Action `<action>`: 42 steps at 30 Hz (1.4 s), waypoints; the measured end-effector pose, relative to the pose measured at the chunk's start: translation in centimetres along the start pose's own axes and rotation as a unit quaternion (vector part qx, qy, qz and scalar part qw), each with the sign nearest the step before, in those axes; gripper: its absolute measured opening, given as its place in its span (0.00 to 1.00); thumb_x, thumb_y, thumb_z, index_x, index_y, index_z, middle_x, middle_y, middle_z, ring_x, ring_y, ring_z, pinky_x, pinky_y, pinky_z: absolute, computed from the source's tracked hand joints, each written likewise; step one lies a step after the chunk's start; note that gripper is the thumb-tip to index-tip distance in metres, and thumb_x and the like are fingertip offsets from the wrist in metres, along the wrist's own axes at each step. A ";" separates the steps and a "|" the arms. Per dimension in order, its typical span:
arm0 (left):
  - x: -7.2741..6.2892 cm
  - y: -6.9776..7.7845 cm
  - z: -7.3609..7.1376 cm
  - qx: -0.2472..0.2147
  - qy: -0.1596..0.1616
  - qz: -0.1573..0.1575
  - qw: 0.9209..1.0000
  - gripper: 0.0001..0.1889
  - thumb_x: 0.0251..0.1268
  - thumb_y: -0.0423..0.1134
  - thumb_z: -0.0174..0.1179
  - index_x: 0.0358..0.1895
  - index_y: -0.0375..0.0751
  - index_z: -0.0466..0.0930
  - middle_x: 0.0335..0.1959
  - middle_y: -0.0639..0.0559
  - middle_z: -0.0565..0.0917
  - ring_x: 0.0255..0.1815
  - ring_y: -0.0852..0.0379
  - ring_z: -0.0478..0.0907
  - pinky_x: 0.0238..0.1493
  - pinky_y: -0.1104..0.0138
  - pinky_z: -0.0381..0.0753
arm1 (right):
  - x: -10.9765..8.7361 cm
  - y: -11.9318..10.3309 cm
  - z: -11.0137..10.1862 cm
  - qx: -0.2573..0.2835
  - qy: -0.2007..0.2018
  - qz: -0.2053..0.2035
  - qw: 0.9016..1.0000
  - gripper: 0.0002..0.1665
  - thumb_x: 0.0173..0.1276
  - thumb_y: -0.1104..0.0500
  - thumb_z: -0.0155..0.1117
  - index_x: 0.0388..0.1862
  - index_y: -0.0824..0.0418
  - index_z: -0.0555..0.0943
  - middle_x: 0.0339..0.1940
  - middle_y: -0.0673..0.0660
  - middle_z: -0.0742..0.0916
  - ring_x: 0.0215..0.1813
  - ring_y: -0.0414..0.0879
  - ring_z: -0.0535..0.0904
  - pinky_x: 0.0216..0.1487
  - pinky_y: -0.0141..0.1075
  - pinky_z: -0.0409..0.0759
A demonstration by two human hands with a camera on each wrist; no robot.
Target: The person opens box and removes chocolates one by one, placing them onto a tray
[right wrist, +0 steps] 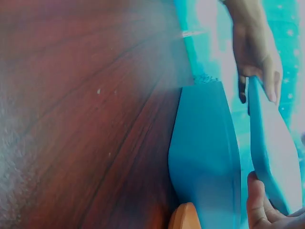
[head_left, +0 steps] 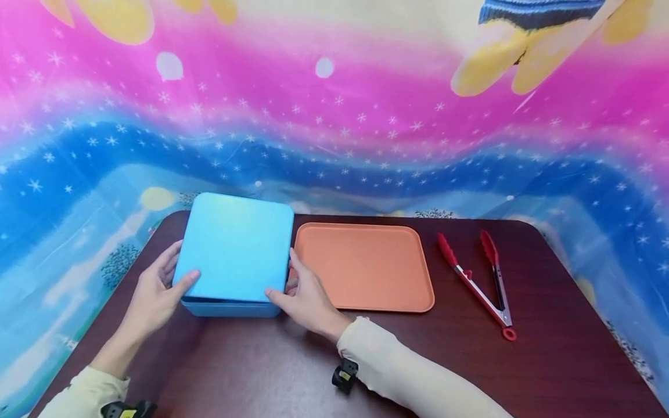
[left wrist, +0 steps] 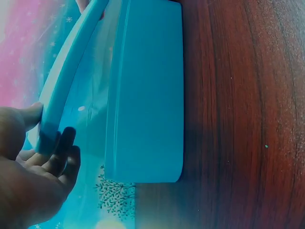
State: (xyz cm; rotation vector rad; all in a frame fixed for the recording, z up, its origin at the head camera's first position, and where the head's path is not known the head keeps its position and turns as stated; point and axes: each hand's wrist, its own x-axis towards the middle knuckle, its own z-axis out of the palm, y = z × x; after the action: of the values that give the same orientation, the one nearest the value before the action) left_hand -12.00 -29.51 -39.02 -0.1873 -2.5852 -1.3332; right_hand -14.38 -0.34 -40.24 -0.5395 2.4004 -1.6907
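Note:
A square blue lid (head_left: 237, 247) is held level between both hands, just above a blue box (head_left: 230, 309) standing on the dark wooden table. My left hand (head_left: 157, 290) grips its left edge, thumb on top and fingers beneath. On the opposite side, my right hand (head_left: 308, 293) pinches the near right corner the same way. In the left wrist view a gap shows between the lid (left wrist: 64, 71) and the box's rim (left wrist: 116, 95). The right wrist view shows the lid (right wrist: 274, 148) apart from the box (right wrist: 205, 148) too. The inside of the box is hidden.
An orange tray (head_left: 366, 267) lies right of the box, close beside my right hand. Farther right, red-tipped tongs (head_left: 486, 290) rest spread on the table (head_left: 554, 348). A printed cloth (head_left: 334, 116) hangs behind the table's far edge.

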 end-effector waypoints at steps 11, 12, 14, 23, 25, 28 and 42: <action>-0.4 0.5 -0.4 0.001 -0.036 0.016 0.999 0.36 0.73 0.33 0.61 0.79 0.34 0.56 0.59 0.25 0.80 0.51 0.90 0.70 0.48 0.91 0.72 | -0.1 0.2 -1.4 0.068 0.039 0.004 0.997 0.33 0.76 0.62 0.60 0.76 0.69 0.64 0.44 0.66 0.89 0.47 0.53 0.89 0.46 0.32 0.87; -0.4 0.6 -0.5 0.005 -0.038 0.014 0.999 0.34 0.74 0.33 0.59 0.78 0.32 0.57 0.57 0.25 0.80 0.50 0.90 0.70 0.47 0.91 0.73 | -0.1 0.2 -1.5 0.071 0.037 0.005 0.997 0.33 0.76 0.62 0.60 0.75 0.70 0.66 0.43 0.66 0.89 0.47 0.53 0.89 0.47 0.32 0.87; -0.4 0.7 -0.7 0.013 -0.046 0.008 0.999 0.30 0.76 0.34 0.57 0.76 0.27 0.59 0.56 0.25 0.81 0.48 0.89 0.72 0.45 0.89 0.74 | -0.2 0.3 -1.6 0.093 0.026 0.018 0.995 0.32 0.75 0.63 0.60 0.74 0.71 0.67 0.41 0.67 0.89 0.45 0.52 0.89 0.46 0.35 0.89; -0.7 0.5 -2.2 0.052 -0.136 -0.089 0.985 0.25 0.81 0.42 0.51 0.68 0.25 0.63 0.51 0.33 0.84 0.36 0.70 0.81 0.35 0.67 0.85 | -0.9 0.6 -1.2 0.096 -0.018 0.045 0.994 0.18 0.75 0.64 0.60 0.59 0.72 0.75 0.30 0.69 0.89 0.24 0.47 0.84 0.33 0.50 0.89; -0.7 0.4 -2.5 0.056 -0.144 -0.100 0.983 0.24 0.81 0.43 0.50 0.67 0.26 0.64 0.49 0.35 0.86 0.33 0.66 0.83 0.34 0.66 0.85 | -1.0 0.5 -1.2 0.097 -0.026 0.051 0.994 0.17 0.75 0.63 0.61 0.58 0.71 0.76 0.31 0.68 0.89 0.24 0.45 0.84 0.34 0.51 0.90; -0.7 0.2 -2.8 0.052 -0.148 -0.107 0.982 0.24 0.82 0.43 0.49 0.67 0.27 0.64 0.47 0.36 0.87 0.31 0.63 0.83 0.34 0.66 0.86 | -1.1 0.4 -1.1 0.103 -0.034 0.059 0.992 0.16 0.75 0.63 0.61 0.57 0.70 0.76 0.32 0.66 0.89 0.24 0.44 0.84 0.35 0.52 0.90; -0.7 -0.1 -4.0 0.061 -0.175 -0.128 0.974 0.23 0.83 0.44 0.48 0.65 0.27 0.66 0.43 0.40 0.88 0.31 0.60 0.85 0.34 0.67 0.86 | -1.4 0.0 -0.8 0.123 -0.064 0.081 0.987 0.16 0.77 0.63 0.59 0.57 0.72 0.75 0.33 0.68 0.90 0.31 0.67 0.88 0.36 0.54 0.90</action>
State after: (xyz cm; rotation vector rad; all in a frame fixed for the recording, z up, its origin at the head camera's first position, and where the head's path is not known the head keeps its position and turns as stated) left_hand -10.79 -32.84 -37.05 -0.0754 -3.0676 -1.3147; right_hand -13.34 0.92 -40.11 -0.3897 2.0470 -1.7872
